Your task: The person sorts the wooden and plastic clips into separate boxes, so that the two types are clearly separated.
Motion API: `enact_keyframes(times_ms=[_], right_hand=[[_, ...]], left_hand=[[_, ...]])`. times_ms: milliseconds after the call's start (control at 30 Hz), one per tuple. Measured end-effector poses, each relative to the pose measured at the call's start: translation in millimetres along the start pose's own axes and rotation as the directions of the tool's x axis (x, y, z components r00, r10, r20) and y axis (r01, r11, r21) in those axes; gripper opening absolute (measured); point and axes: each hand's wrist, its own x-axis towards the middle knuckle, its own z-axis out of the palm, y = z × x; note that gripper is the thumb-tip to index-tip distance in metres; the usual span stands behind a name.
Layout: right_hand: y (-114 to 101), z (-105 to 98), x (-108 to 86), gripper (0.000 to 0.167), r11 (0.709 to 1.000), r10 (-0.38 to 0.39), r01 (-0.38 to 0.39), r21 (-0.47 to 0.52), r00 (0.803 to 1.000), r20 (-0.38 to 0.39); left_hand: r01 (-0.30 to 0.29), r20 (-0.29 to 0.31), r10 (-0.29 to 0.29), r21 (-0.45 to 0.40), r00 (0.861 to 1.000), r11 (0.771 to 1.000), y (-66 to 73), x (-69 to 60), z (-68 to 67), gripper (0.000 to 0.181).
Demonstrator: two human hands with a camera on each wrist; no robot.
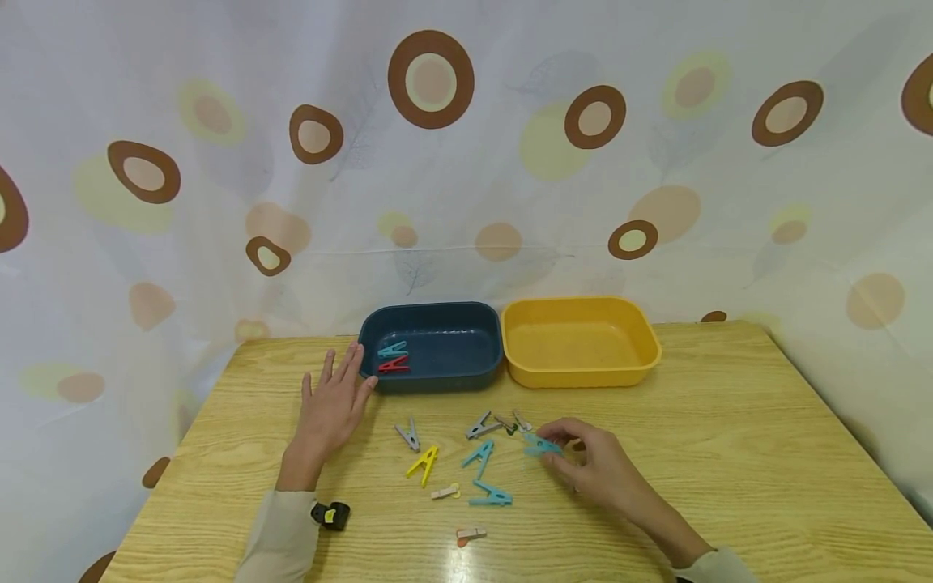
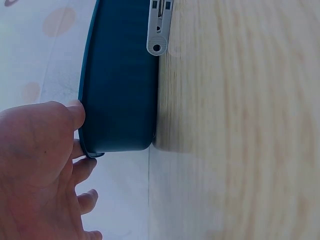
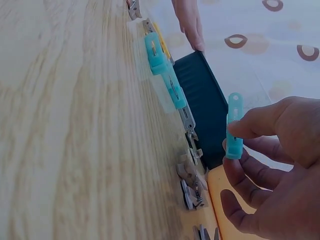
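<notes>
In the head view my right hand (image 1: 594,465) pinches a light blue clothespin (image 1: 543,445) above the table, right of the other pins. The right wrist view shows that clothespin (image 3: 234,127) between thumb and fingers of the hand (image 3: 280,150). My left hand (image 1: 331,409) rests with spread fingers at the left end of the dark blue tray (image 1: 430,384); in the left wrist view the hand (image 2: 40,165) touches the tray's rim (image 2: 83,120) with its thumb. A light blue pin (image 1: 392,350) and a red pin (image 1: 394,365) lie inside that tray.
A yellow tray (image 1: 583,378) stands against the blue tray's right side. On the wooden table (image 1: 729,437) lie a yellow clothespin (image 1: 423,464), grey ones (image 1: 409,435), light blue ones (image 1: 492,494) and small wooden ones (image 1: 471,534). A patterned cloth (image 1: 437,178) hangs behind.
</notes>
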Motion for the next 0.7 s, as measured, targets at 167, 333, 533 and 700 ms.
enact_keyframes(times_ms=[167, 333, 533, 700], right_hand=[[-3.6, 0.1, 1.6, 0.022, 0.999, -0.034, 0.035, 0.024, 0.999, -0.026], [-6.0, 0.0, 6.5, 0.022, 0.996, -0.070, 0.074, 0.057, 0.995, -0.077], [-10.3, 3.3, 14.9, 0.022, 0.995, -0.070, 0.077, 0.064, 0.992, -0.107], [-16.4, 4.7, 26.7, 0.022, 0.992, -0.097, 0.107, 0.075, 0.988, -0.120]], left_hand=[[0.001, 0.017, -0.001, -0.002, 1.000, 1.000, -1.9, 0.8, 1.4, 0.066], [-0.004, 0.019, 0.004, -0.004, 1.000, 1.000, -2.1, 2.0, 0.8, 0.066], [-0.002, 0.016, 0.002, -0.003, 1.000, 1.000, -1.2, -0.1, -1.0, 0.066], [0.000, 0.010, 0.000, 0.002, 1.000, 1.000, -0.9, -0.5, -1.1, 0.066]])
